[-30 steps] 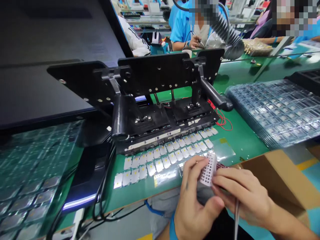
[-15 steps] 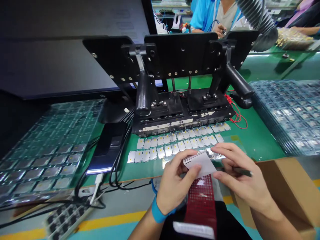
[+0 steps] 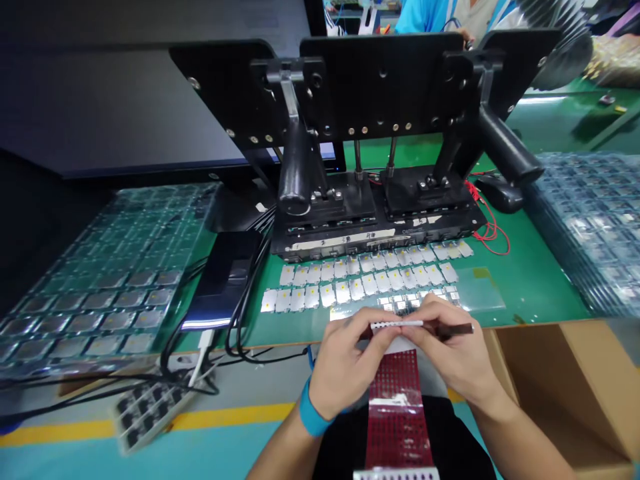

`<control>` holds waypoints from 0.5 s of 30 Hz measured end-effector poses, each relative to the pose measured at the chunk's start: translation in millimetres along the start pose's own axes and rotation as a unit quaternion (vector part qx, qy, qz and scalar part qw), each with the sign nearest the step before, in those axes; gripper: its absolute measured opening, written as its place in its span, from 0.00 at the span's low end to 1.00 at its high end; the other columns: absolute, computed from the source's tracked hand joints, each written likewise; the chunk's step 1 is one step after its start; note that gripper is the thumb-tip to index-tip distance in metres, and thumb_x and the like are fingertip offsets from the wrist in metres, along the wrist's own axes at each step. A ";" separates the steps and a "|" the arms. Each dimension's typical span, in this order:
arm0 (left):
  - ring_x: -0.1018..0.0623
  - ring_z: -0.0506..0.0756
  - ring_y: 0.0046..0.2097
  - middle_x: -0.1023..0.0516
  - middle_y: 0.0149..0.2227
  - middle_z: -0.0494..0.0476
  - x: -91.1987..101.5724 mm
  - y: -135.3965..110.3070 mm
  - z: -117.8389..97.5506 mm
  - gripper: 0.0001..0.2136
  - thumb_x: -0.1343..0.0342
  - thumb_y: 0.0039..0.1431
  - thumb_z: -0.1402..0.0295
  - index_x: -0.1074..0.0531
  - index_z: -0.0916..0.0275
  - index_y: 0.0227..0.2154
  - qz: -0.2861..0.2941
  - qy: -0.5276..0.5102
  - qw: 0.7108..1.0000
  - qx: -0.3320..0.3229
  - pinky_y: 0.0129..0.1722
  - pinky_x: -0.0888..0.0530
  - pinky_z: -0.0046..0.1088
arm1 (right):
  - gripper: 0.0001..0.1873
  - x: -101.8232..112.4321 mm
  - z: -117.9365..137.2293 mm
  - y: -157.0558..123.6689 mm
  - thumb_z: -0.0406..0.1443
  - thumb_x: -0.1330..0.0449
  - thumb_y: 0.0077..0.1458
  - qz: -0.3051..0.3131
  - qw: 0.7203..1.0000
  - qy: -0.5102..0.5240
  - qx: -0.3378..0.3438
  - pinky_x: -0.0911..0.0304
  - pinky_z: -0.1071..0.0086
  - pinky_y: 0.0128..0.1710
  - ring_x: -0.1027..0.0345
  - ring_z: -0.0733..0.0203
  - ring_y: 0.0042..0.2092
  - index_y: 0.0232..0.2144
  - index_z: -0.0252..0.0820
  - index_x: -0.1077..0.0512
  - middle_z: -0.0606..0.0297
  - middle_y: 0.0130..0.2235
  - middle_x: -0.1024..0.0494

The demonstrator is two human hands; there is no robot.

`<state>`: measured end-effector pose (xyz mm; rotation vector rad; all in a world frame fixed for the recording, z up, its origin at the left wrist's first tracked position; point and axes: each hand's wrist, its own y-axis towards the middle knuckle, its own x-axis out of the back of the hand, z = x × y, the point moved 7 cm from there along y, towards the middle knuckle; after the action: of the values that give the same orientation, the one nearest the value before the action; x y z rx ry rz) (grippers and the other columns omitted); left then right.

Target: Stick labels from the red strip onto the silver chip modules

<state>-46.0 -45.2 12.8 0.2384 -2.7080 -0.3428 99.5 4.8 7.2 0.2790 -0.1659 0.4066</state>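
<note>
My left hand [image 3: 345,363] and my right hand [image 3: 450,353] meet at the bench's front edge, both pinching the top end of a long strip [image 3: 399,400] that is dark red with a white perforated end and hangs down over my lap. My right hand also grips a thin dark pen-like tool [image 3: 453,329] that points right. Just beyond my fingers lie two rows of small silver square parts [image 3: 360,280] on the green mat [image 3: 520,273]. Behind them stands a black clamp fixture [image 3: 370,200] with two lever handles.
Clear blister trays of parts lie at the left [image 3: 100,293] and right [image 3: 595,220]. A dark monitor [image 3: 125,100] stands at the back left, with cables [image 3: 235,313] and a dark device [image 3: 223,280] beneath it. A cardboard box [image 3: 565,380] sits at the front right. Other people work behind the fixture.
The view has tipped down and to the left. My hands have drawn together, and the strip's white end, first curled upright, now lies edge-on between my fingers with the red length hanging below.
</note>
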 end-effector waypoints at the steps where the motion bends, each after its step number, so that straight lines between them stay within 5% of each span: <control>1: 0.23 0.47 0.24 0.18 0.29 0.47 0.8 -0.4 1.0 0.05 0.43 0.65 0.69 0.22 0.57 0.37 0.005 0.005 1.000 0.001 0.28 0.24 0.21 | 0.04 -1.8 -5.5 -2.7 0.32 0.34 0.57 0.009 1.000 0.002 -0.007 0.44 0.76 0.25 0.38 0.71 0.27 0.32 0.48 0.22 0.72 0.26 0.30; 5: 0.23 0.47 0.23 0.18 0.28 0.46 5.2 -1.9 4.8 0.06 0.44 0.66 0.67 0.22 0.57 0.37 0.033 0.035 0.999 -0.001 0.27 0.24 0.21 | 0.09 6.7 -29.7 -18.6 0.34 0.35 0.59 0.008 0.998 0.026 -0.057 0.39 0.72 0.34 0.36 0.67 0.35 0.43 0.50 0.23 0.68 0.34 0.30; 9: 0.24 0.48 0.23 0.18 0.29 0.46 13.2 -4.9 7.1 0.07 0.46 0.68 0.65 0.22 0.56 0.39 0.044 0.084 0.995 -0.015 0.28 0.23 0.23 | 0.17 30.0 -35.4 -25.3 0.37 0.41 0.64 -0.038 0.976 0.186 -0.104 0.37 0.70 0.34 0.38 0.67 0.36 0.55 0.50 0.28 0.64 0.41 0.35; 15: 0.19 0.50 0.29 0.16 0.33 0.48 13.1 -11.6 12.5 0.08 0.47 0.69 0.63 0.23 0.56 0.42 0.086 0.107 0.990 -0.024 0.34 0.21 0.26 | 0.12 41.2 -20.1 -3.9 0.40 0.36 0.61 -0.091 0.954 0.267 -0.101 0.37 0.75 0.25 0.39 0.68 0.31 0.47 0.51 0.21 0.66 0.32 0.37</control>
<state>-61.6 -56.6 3.3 0.0241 -2.4844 -0.3110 140.5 22.5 -4.0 -0.0247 0.3468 0.2671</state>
